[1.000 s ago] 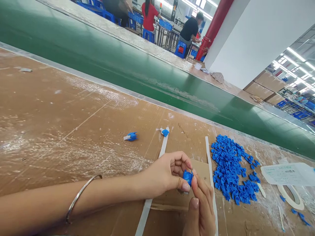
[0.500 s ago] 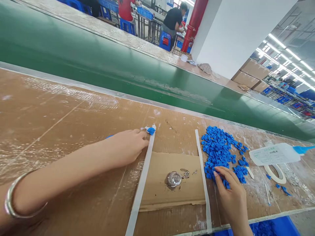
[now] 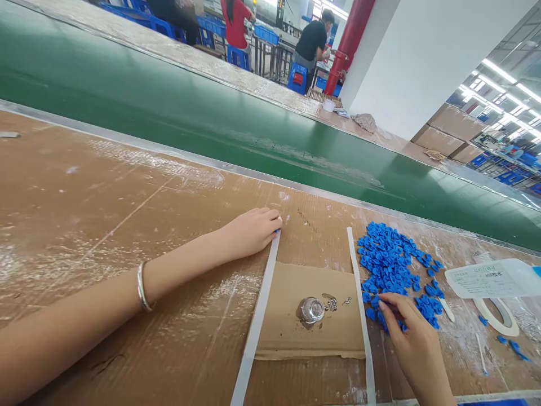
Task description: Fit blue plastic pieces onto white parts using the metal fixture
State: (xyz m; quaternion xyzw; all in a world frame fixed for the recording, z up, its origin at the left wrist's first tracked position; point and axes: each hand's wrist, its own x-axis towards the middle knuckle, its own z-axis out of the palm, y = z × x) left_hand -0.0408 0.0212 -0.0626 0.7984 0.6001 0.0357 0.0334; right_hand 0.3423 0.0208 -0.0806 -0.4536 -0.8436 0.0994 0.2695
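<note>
My left hand [image 3: 257, 232] is closed over the far end of the left white tape strip [image 3: 258, 321]. A bit of a small blue petal-like piece [image 3: 277, 230] peeks out under its fingertips. On the right, my right hand [image 3: 412, 338] pinches a similar blue piece [image 3: 375, 301] between thumb and forefinger, at the near left side of a heap of blue pieces [image 3: 386, 256]. Between the hands, a small clear glass cup [image 3: 313, 310] with a wet-looking surround stands on a cardboard sheet [image 3: 291, 344].
A second tape strip [image 3: 356, 270] runs along the cardboard's right side. Farther right lie a white bottle [image 3: 486, 279], a tape roll [image 3: 507, 324] and a cotton-swab-like stick [image 3: 480, 352]. A green conveyor belt [image 3: 190, 129] crosses beyond the table, with people working behind it.
My left hand has moved from beside the blue piece at the tape's end to over it, covering most of it. My right hand stays at the heap. The view has shifted left.
</note>
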